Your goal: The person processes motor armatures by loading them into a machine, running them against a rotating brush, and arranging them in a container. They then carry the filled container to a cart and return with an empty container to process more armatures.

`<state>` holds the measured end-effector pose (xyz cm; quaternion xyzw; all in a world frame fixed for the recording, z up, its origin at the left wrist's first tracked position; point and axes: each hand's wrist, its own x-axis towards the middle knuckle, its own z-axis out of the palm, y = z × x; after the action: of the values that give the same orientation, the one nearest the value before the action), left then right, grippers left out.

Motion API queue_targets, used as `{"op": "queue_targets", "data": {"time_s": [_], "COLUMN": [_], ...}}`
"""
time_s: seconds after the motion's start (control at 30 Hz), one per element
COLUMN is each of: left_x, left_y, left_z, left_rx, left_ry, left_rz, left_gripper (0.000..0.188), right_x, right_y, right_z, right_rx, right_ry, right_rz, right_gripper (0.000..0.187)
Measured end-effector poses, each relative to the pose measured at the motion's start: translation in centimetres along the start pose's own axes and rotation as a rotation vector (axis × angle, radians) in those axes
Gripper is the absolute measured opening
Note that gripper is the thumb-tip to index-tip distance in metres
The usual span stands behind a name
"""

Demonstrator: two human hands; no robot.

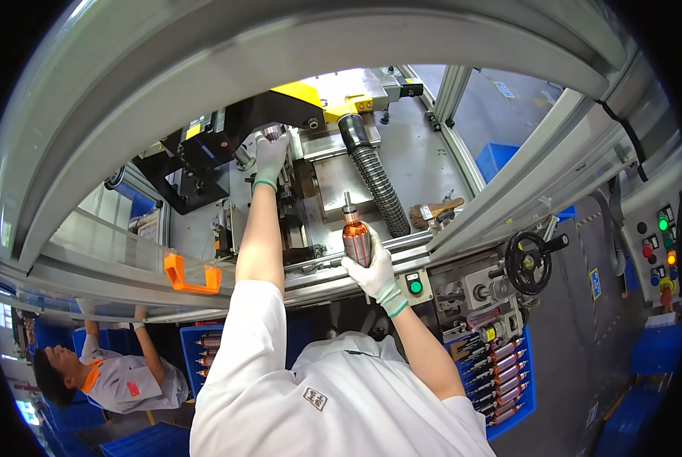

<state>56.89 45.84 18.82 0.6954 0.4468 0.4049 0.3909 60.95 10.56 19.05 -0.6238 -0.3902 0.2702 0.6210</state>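
My gloved right hand (377, 273) grips a motor armature (355, 238) with copper windings and a steel shaft that points up and away. It holds the piece just above the machine's front edge. Deep inside the machine, my gloved left hand (271, 160) is closed at a shiny round metal part (272, 132) beneath a black and yellow housing (299, 99). What its fingers hold is mostly hidden by the glove.
A ribbed hose (379, 186) and a wooden-handled brush (436, 209) are inside the machine. By its front edge are a green button (415, 286), a black handwheel (529, 263) and an orange handle (192, 276). A blue bin (530, 381) holds several armatures. Another person (124, 373) works at left.
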Motion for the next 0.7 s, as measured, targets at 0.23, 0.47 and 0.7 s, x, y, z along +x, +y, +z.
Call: {"op": "queue_targets", "data": {"time_s": [0.23,0.47,0.7], "left_x": [-2.7,-2.2,-3.8], "left_y": [3.7,2.8,1.8], "left_z": [-0.5,-0.5,-2.4], "left_rx": [0.239,0.288,0.126], "left_ry": [-0.058,-0.100,0.135], "left_rz": [-0.023,-0.073,0.031], "left_gripper": [0.074,0.066,0.042], "right_x": [0.1,0.4,0.1], "right_y": [-0.3,0.3,-0.1], "right_z": [-0.2,0.0,0.9], "right_rx": [0.011,0.006,0.089], "right_ry": [0.000,0.030,0.036], "right_rz": [-0.004,-0.065,-0.056], "right_gripper": [0.069,0.070,0.062]}}
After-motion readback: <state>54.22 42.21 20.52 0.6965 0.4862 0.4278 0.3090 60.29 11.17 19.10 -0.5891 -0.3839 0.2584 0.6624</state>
